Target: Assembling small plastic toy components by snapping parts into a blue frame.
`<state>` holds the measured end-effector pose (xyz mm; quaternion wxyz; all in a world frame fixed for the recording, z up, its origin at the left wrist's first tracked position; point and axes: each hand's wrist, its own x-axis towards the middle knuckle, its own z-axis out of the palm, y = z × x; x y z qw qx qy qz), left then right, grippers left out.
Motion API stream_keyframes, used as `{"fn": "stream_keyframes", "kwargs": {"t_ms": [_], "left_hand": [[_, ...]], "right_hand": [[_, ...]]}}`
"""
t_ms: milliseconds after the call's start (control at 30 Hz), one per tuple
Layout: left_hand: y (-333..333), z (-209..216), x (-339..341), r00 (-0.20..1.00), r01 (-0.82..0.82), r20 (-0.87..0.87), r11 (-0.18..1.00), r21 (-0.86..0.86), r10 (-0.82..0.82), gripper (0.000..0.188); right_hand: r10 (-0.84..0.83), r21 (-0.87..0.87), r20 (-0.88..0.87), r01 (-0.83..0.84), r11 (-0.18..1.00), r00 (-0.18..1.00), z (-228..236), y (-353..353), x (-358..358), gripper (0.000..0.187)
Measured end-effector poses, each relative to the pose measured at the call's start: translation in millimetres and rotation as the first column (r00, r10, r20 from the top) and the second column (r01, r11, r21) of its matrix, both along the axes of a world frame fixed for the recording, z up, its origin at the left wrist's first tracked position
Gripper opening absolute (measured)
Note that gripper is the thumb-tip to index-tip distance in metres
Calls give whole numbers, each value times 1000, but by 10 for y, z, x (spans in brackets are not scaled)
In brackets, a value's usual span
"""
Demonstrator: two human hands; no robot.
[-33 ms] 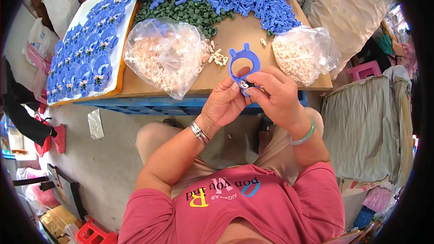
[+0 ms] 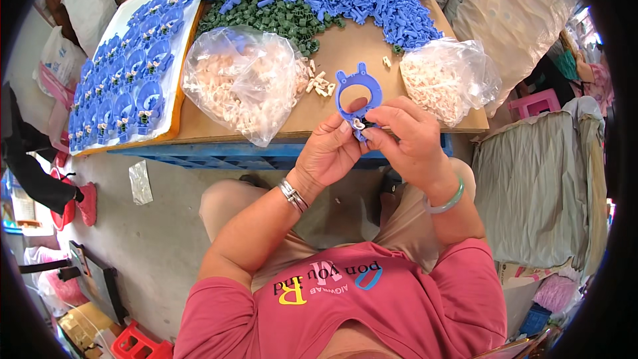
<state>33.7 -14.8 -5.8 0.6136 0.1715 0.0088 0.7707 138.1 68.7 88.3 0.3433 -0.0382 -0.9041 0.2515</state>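
My left hand (image 2: 329,153) is closed on a blue plastic ring (image 2: 341,95) with two small prongs on its upper edge. The ring is tilted up above the near edge of the table. At its lower end sits a small cream-white part (image 2: 358,123), with a bit of dark green beside it. My right hand (image 2: 409,139) pinches this lower end from the right, thumb and forefinger against the small parts. Its fingertips partly hide what they press on.
A white tray (image 2: 189,36) at the left bears rows of blue pieces. Piles of blue parts (image 2: 379,10) and green parts (image 2: 266,16) lie at the back. Clear bags of cream parts (image 2: 242,86) (image 2: 445,80) flank my hands. Loose cream parts (image 2: 321,84) lie between.
My right hand has shifted very slightly to the right at the ring's lower end. Everything else looks the same.
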Motion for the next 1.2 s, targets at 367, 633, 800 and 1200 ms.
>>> {"fn": "stream_keyframes", "kwargs": {"t_ms": [367, 633, 800, 1200], "left_hand": [[4, 14, 10, 1000, -4, -13, 1000, -18, 4, 44], [-13, 3, -7, 999, 1, -51, 1000, -14, -2, 42], [-13, 38, -13, 995, -21, -94, 998, -56, 16, 39], [10, -27, 12, 991, 32, -127, 987, -158, -52, 38]], "right_hand": [[13, 199, -16, -10, 980, 1000, -17, 34, 7, 14], [-57, 225, 43, 46, 973, 997, -30, -29, 21, 12], [-33, 259, -1, 32, 965, 999, -55, 1, 25, 14], [30, 245, 130, -61, 967, 991, 18, 91, 57, 15]]}}
